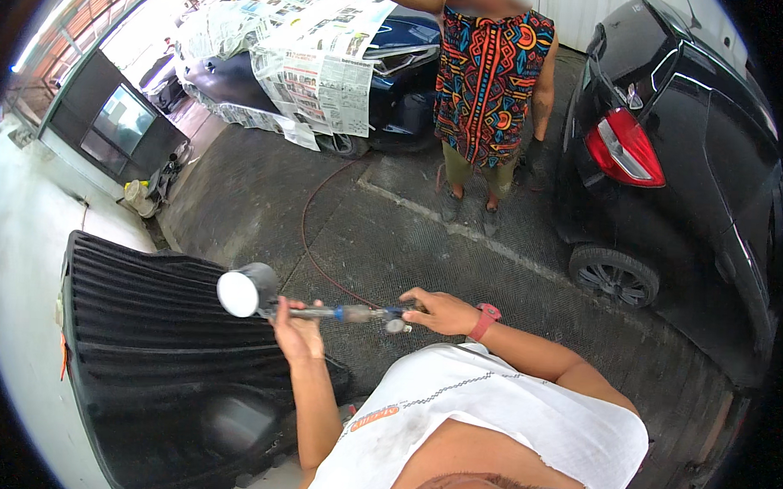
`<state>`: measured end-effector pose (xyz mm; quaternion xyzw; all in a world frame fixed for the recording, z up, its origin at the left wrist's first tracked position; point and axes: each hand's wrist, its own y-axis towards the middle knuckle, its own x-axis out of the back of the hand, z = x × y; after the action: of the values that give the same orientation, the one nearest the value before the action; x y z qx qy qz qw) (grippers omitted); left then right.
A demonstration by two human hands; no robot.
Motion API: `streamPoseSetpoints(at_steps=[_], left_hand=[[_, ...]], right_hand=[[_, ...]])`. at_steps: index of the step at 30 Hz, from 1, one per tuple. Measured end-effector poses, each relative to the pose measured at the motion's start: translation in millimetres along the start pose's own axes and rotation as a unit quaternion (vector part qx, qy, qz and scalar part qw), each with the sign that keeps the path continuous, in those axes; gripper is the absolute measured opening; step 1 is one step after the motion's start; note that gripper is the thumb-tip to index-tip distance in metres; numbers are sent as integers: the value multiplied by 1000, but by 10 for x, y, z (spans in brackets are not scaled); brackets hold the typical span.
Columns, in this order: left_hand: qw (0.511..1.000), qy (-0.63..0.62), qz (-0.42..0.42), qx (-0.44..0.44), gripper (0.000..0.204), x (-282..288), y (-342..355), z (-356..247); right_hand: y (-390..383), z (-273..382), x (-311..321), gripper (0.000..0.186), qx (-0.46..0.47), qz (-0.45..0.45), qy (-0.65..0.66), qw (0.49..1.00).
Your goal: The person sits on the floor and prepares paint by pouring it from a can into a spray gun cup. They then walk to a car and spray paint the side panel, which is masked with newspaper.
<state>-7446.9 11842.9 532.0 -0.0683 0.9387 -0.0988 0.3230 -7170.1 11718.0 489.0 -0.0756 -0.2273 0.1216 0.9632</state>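
Observation:
My left hand (298, 332) grips a spray gun (308, 311) just behind its metal cup (254, 289), which tips toward the left with a white round face showing. The gun lies sideways, with a blue band and metal fittings along it. My right hand (441, 313), with a red watch on the wrist, is closed on the hose coupling (411, 310) at the right end, beside a small round gauge (395, 326). My thumb and fingers partly hide the fittings.
A co-worker (492, 93) in a patterned sleeveless top stands ahead. A newspaper-covered dark car (311, 78) is behind; a black car (670, 168) stands right. A ribbed black plastic liner (148, 305) leans near the left wall (29, 258). A red hose (309, 250) crosses the floor.

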Motion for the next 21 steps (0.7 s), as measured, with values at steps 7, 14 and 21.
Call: streamPoseSetpoints(at_steps=[7,14,21], left_hand=[[989,63,-89,103,30,167,-257,842],[980,-8,104,172,41,-158,-471,973],[928,57,306,203,78,-431,-663,995]], right_hand=[[-53,-442,-137,60,67,-84,-30,994],[525,-61,-337,84,195,-28,-8,980],[529,-53,9,76,99,12,83,992]])
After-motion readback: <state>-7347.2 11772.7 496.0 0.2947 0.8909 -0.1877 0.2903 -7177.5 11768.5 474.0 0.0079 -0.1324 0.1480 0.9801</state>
